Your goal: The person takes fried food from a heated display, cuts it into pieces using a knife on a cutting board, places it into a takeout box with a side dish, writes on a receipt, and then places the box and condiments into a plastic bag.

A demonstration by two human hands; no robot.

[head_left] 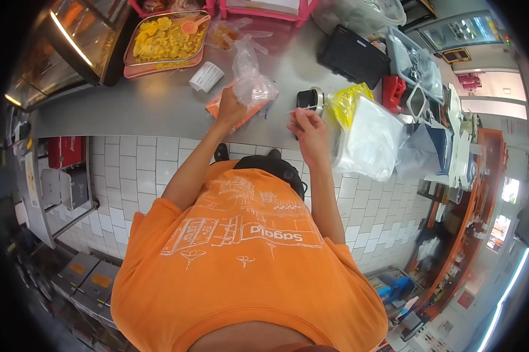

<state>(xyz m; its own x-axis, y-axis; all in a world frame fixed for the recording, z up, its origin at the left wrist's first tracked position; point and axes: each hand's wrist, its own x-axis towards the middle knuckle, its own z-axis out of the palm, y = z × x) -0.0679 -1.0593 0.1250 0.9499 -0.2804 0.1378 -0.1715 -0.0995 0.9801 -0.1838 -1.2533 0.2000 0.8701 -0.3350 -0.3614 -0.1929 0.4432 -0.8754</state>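
On the steel counter (pixel 159 101), my left hand (pixel 232 107) rests at an orange packet (pixel 252 115) and grips a clear plastic bag (pixel 255 88) that stands bunched on top of it. My right hand (pixel 307 125) is raised a little to the right, thumb and fingers pinched on a thin whitish strip or tie (pixel 300 109). Just beyond that hand lies a black device with a pale rim (pixel 310 99). A curled printed paper label (pixel 206 77) sits to the left of the bag.
A tray of yellow crumbly food (pixel 167 39) with a pink scoop (pixel 195 25) stands back left, beside a lit glass cabinet (pixel 70 44). To the right are a black tablet-like device (pixel 356 55), a red stapler-like tool (pixel 393 93), a yellow packet (pixel 348 103) and stacked clear bags (pixel 370 136).
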